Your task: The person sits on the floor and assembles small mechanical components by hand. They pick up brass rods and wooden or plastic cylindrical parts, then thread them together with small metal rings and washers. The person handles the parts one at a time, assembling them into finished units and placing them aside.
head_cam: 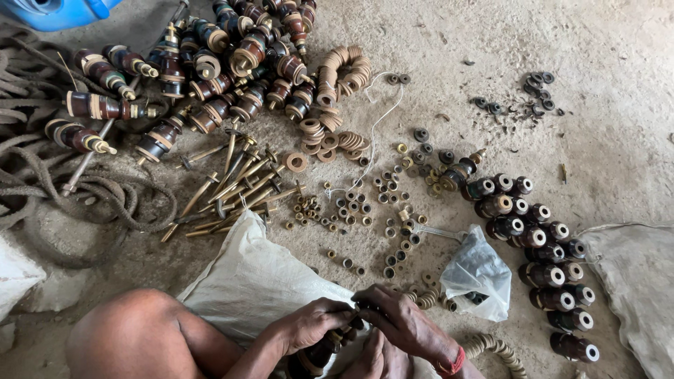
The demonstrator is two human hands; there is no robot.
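at the bottom centre of the frame the person's left hand was curled around a dark brown ribbed insulator with brass banding, and the right hand was bent over its upper end, fingertips pinched close on something too small and hidden to name. the insulator lay low between the two hands, touching both, just above a white woven sack spread over the lap. judged from the floor, the work looked partly done: a tidy double row of finished dark insulators with white-capped ends ran down the right side of the frame, while a larger loose heap of brown and brass insulators lay in the upper left. between them, across the middle of the frame, sat the remaining parts: a bundle of long brass rods, scattered small brass rings and nuts, stacks of tan washers and a cluster of small black rubber rings in the upper right. a crumpled clear plastic bag lay just right of the hands, and coils of grey rope filled the left edge. a good deal seemed left to do.
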